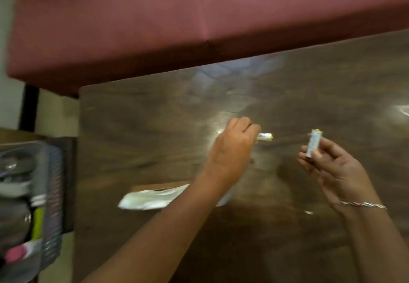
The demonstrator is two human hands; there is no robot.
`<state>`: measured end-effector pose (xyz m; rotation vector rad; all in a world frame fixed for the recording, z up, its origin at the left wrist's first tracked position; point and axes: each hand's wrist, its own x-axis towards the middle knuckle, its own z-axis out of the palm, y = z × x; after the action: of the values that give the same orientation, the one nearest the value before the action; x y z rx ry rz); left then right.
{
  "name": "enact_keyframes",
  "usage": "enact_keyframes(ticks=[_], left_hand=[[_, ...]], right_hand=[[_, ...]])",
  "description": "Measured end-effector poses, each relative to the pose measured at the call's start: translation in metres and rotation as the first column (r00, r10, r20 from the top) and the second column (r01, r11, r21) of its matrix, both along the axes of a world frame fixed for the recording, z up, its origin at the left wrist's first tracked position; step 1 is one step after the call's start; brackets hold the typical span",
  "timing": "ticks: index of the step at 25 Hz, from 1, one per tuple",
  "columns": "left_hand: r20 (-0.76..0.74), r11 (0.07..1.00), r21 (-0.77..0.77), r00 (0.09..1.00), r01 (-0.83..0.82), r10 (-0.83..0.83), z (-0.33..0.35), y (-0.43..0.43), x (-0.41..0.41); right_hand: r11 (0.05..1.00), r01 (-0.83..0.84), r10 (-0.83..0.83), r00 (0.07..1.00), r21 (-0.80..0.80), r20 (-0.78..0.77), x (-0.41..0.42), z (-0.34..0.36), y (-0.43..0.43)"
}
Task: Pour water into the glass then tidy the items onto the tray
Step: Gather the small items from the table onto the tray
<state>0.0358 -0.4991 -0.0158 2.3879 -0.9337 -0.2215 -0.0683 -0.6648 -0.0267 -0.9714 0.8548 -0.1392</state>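
Head view, left grip [234, 143] — tube [265, 137] jutting out, right grip [332, 167] — pack [314, 143] upright

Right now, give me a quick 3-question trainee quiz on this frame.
1. True or false: the right hand is empty.
2. Which hand pinches the small tube?
3. What lies on the table by the left forearm? A) spoon B) white wrapper C) plate
Key: 1 false, it holds a small box; 2 the left hand; 3 B.

Left hand [232, 147] pinching, outstretched, right hand [332, 167] curled, gripping
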Motion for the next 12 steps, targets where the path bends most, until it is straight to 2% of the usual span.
enact_keyframes(ticks=[4, 9, 12], left_hand=[[0.045, 0.995, -0.003, 0.994, -0.103, 0.103, 0.029, 0.101, 0.015], [0.166, 0.958, 0.023, 0.946, -0.285, 0.278, 0.047, 0.260, 0.037], [0.257, 0.892, 0.133, 0.884, -0.432, 0.389, 0.047, 0.353, 0.046]], right_hand=[[0.979, -0.204, 0.203, 0.978, 0.008, 0.039, 0.039, 0.026, 0.082], [0.909, -0.416, 0.417, 0.903, -0.028, 0.104, 0.095, 0.040, 0.203], [0.850, -0.527, 0.525, 0.839, -0.033, 0.142, 0.124, 0.042, 0.268]])
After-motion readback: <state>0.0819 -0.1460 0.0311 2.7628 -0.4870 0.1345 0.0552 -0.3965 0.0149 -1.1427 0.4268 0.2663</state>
